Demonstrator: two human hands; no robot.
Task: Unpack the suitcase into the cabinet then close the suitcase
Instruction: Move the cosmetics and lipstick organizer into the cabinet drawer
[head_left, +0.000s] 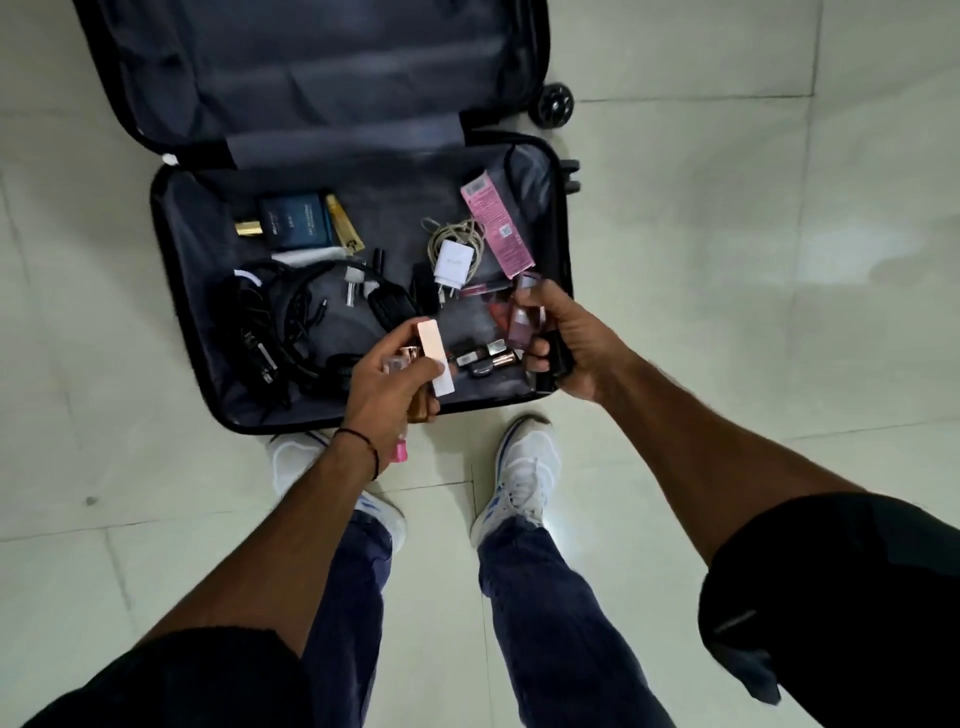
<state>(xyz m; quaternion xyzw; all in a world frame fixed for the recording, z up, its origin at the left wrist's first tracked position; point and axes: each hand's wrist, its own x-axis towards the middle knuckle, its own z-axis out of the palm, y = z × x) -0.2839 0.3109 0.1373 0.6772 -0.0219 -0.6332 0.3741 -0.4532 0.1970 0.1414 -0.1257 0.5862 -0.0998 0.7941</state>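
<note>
Bare lining in the middle of the suitcase (179, 244), between blue box (296, 221) and white charger (453, 260): there's a way down! Black cable tangle (280, 317) chokes the left side. Pink carton (496, 228) lines the right wall. Lipsticks (483, 357), perhaps touching, crowd the near edge between the left hand (400, 384) gripping a pale box (434, 358) and the right hand (566, 343) gripping a pink bottle (519, 322). Lid half (311, 67): open room.

Left hand (395, 384) and right hand (569, 340) reach forward and down, both gripping.

The top edge cuts off the suitcase lid (311, 67).
</note>
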